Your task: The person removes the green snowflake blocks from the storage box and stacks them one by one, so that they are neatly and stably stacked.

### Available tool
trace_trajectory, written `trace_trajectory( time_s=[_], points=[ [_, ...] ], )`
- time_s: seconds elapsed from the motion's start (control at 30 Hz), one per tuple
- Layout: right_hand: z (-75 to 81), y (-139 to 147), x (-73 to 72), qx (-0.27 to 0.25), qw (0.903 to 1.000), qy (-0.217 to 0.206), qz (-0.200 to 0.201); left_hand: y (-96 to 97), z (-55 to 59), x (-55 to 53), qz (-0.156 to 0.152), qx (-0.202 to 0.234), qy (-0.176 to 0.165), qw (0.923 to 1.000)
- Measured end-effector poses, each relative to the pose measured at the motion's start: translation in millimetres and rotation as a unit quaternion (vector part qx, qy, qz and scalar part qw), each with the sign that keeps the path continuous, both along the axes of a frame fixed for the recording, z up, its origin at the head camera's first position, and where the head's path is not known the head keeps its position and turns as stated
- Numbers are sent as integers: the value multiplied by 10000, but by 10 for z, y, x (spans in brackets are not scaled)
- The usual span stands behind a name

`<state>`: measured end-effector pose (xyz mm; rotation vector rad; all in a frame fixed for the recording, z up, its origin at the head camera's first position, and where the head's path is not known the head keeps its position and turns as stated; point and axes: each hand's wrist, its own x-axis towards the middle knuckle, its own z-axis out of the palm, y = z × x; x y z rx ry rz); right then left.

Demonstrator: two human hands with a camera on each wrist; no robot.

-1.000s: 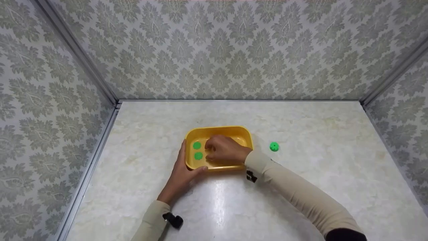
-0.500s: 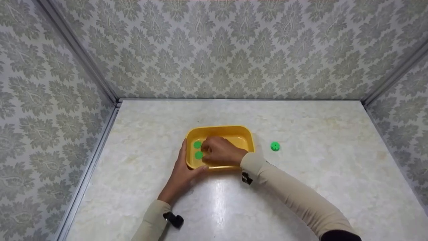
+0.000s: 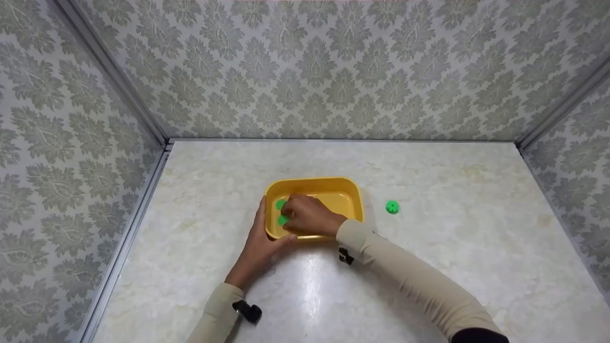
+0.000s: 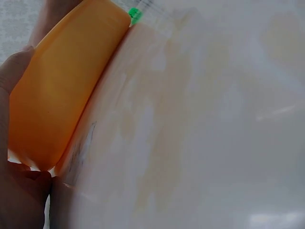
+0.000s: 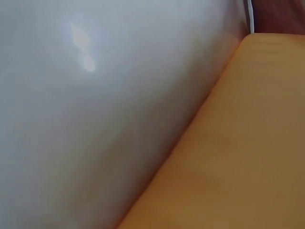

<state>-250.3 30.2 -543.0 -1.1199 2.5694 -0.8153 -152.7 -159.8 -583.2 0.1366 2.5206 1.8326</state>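
Observation:
A yellow plastic bin (image 3: pixel 343 202) sits on the table in the head view. My left hand (image 3: pixel 259 247) holds its left end, thumb along the near rim and fingers at the left wall. The left wrist view shows that thumb (image 4: pixel 16 69) against the bin's side. My right hand (image 3: pixel 312 216) reaches inside with bent fingers, close over two round green notched pieces (image 3: pixel 281 204) at the bin's left end, partly covering them. I cannot tell whether its fingers hold something. In the right wrist view the bin's outer wall (image 5: pixel 238 157) hides the fingers.
Another green notched piece (image 3: pixel 392 206), knob-like, lies on the pale marbled table (image 3: pixel 452 228) to the right of the bin. Patterned panels (image 3: pixel 314 71) close off the back and both sides. Each wrist carries a black strap (image 3: pixel 248 312).
My right hand has slid left inside the bin, over the two green pieces. The left hand keeps its hold on the bin's left end.

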Motion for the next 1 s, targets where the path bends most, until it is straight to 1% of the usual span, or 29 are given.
trace_trajectory(
  time_s=[0.07, 0.27, 0.4, 0.57, 0.8, 1.0],
  points=[
    [7, -3, 5, -1, 10000, 18, -52, 0, 5, -7, -27, 22, 45, 10000],
    [24, 11, 4, 3, 10000, 17, -38, 0, 2, -6, -7, 43, 7, 10000],
    [62, 65, -1, -77, 9999, -30, -57, 3, -7, -6, -4, 77, -3, 10000],
    [123, 181, -20, -147, 9997, -101, -174, 15, 0, -4, 44, 82, -24, 10000],
    [204, 389, 8, -129, 9989, -196, -418, 16, -9, -6, 62, 93, -39, 9999],
    [288, 552, 45, -161, 9988, -41, -471, 0, -23, -12, 36, 137, 39, 9999]
  ],
)
